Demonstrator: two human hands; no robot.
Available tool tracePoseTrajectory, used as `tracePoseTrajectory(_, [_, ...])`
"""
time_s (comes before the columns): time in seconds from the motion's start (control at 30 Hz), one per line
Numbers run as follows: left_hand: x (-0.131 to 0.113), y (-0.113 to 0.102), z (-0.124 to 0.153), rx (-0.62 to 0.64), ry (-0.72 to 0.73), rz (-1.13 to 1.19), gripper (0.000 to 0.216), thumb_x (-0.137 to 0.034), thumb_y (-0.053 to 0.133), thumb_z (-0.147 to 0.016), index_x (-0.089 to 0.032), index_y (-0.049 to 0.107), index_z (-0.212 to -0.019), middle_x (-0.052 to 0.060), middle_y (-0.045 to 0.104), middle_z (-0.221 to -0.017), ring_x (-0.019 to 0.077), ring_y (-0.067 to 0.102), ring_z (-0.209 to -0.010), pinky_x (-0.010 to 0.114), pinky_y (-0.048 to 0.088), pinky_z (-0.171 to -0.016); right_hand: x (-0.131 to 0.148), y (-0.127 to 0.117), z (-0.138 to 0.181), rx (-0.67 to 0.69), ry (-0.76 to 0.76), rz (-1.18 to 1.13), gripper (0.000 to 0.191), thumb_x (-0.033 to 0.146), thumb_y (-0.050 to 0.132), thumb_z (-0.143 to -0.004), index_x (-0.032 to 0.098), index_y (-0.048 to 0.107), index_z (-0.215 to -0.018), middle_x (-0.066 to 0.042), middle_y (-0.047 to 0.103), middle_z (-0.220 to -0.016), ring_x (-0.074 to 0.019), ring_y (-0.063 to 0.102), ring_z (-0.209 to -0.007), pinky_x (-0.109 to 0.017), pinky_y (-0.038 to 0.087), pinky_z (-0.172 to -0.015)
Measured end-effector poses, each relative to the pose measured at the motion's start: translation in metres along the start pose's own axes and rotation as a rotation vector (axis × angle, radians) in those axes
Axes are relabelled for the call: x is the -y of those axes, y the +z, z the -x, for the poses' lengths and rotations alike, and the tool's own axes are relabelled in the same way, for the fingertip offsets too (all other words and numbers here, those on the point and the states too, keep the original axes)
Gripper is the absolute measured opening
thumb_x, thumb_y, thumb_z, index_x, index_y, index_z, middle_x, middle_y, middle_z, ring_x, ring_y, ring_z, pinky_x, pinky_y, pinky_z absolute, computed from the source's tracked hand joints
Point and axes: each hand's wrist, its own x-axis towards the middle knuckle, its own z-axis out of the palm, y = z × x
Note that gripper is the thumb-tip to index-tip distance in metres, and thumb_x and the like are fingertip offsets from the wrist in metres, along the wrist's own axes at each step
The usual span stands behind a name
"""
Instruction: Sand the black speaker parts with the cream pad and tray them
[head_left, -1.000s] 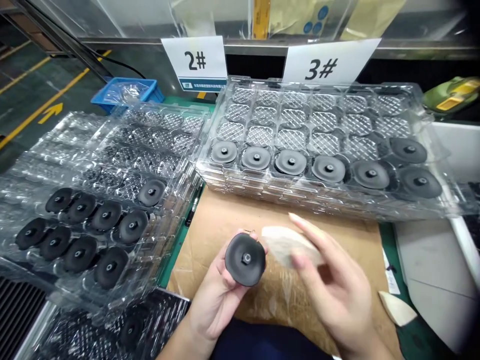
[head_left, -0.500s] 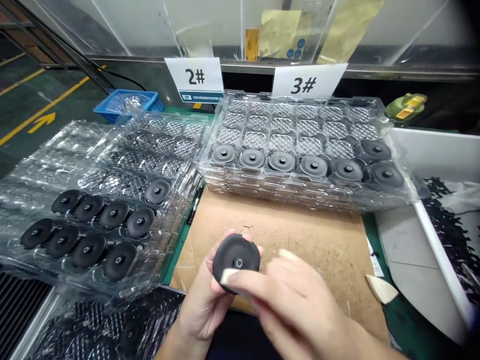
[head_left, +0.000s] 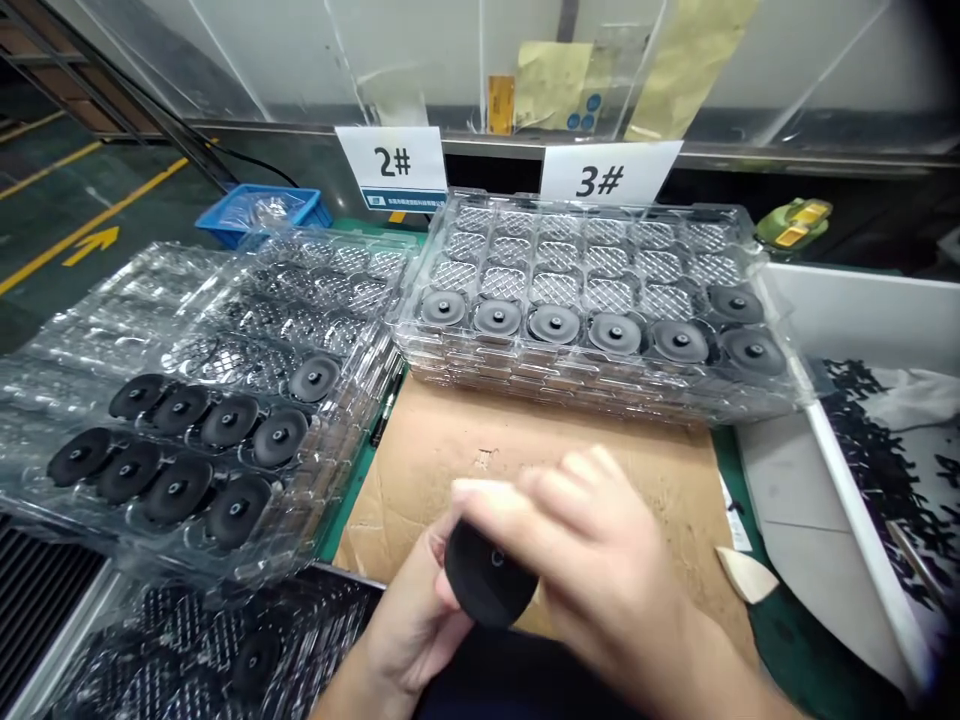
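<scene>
My left hand [head_left: 416, 610] is wrapped around a round black disc-shaped part [head_left: 487, 590] with a small ring at its centre, held over the front of the cardboard. Across the disc's upper edge lies my right hand [head_left: 592, 540], blurred, with its fingers curled. Whatever it may pinch is hidden. Similar black discs [head_left: 555, 322] fill the front row of a clear plastic tray [head_left: 450, 345] behind the cardboard. More black discs [head_left: 229, 420] sit in another clear tray [head_left: 300, 545] to the left.
Brown cardboard [head_left: 420, 440] covers the green bench. At right, a white bin [head_left: 832, 490] holds many small black pieces [head_left: 885, 470]. A pale wedge-shaped piece [head_left: 746, 573] lies beside the cardboard. A blue basket [head_left: 259, 210] and yellow-green tool [head_left: 795, 225] stand farther back.
The disc has tilted and shifted slightly right and down. My right hand has moved up from the disc's lower part to its upper edge, and the view has shifted a little.
</scene>
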Motion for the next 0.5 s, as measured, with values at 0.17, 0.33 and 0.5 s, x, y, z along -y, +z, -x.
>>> tracePoseTrajectory(0.17, [0.009, -0.006, 0.002, 0.057, 0.029, 0.061, 0.041, -0.041, 0.075, -0.062, -0.026, 0.067, -0.1, 0.0, 0.069, -0.101, 0.0224, 0.062, -0.097, 0.031, 0.047, -0.089, -0.024, 0.011, 0.006, -0.052, 0.058, -0.186, 0.028, 0.022, 0.037, -0.094, 0.026, 0.058, -0.113, 0.0, 0.061, -0.077, -0.0158, 0.053, -0.071, -0.031, 0.037, -0.066])
tracePoseTrajectory(0.33, [0.015, -0.016, 0.008, 0.199, 0.024, 0.246, 0.049, -0.04, 0.066, -0.072, -0.028, 0.056, -0.119, 0.002, 0.058, -0.125, 0.0251, 0.053, -0.114, 0.027, 0.04, -0.096, -0.09, 0.055, 0.042, -0.16, 0.486, -0.167, 0.026, 0.025, 0.045, -0.09, 0.026, 0.058, -0.113, -0.004, 0.062, -0.095, -0.0228, 0.06, -0.088, -0.036, 0.05, -0.073])
tracePoseTrajectory(0.5, [0.015, -0.011, 0.011, 0.283, -0.029, 0.317, 0.047, -0.049, 0.052, -0.08, -0.026, 0.055, -0.121, 0.004, 0.06, -0.12, 0.0265, 0.056, -0.109, 0.033, 0.045, -0.092, -0.098, 0.094, 0.086, -0.102, 0.51, -0.141, 0.029, 0.023, 0.048, -0.087, 0.021, 0.058, -0.115, -0.011, 0.05, -0.115, -0.0242, 0.058, -0.094, -0.038, 0.052, -0.074])
